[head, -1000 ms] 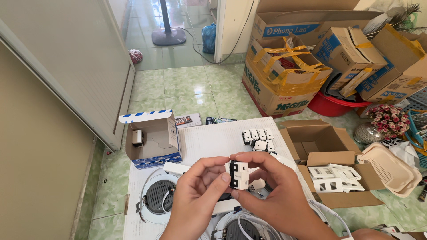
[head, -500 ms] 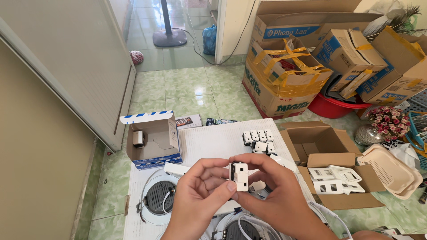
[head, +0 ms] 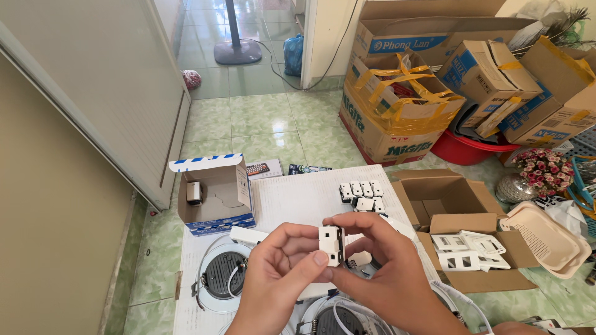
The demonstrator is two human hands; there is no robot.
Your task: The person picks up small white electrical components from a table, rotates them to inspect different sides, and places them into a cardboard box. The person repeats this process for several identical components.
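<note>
Both hands are raised together over the near edge of the white board (head: 292,198), palms turned toward each other. The left hand (head: 273,279) comes up from below, thumb laid across the front of a small white switch module (head: 331,244) and fingers curled behind it. The right hand (head: 385,273) arches over from the other side, forefinger hooked over the module's top and thumb pressed against its lower side. So the module sits pinched between the fingertips of both hands, upright, its dark slot facing left, held clear above the board. Half a second back it was lower and turned flatter toward the camera; it has since been lifted a touch and rotated on edge. Toward the board's far edge lies a cluster of white modules (head: 362,195). An open blue-and-white carton (head: 214,195) stands at the far left corner, and a brown box of white plates (head: 469,248) sits just off the right edge
</note>
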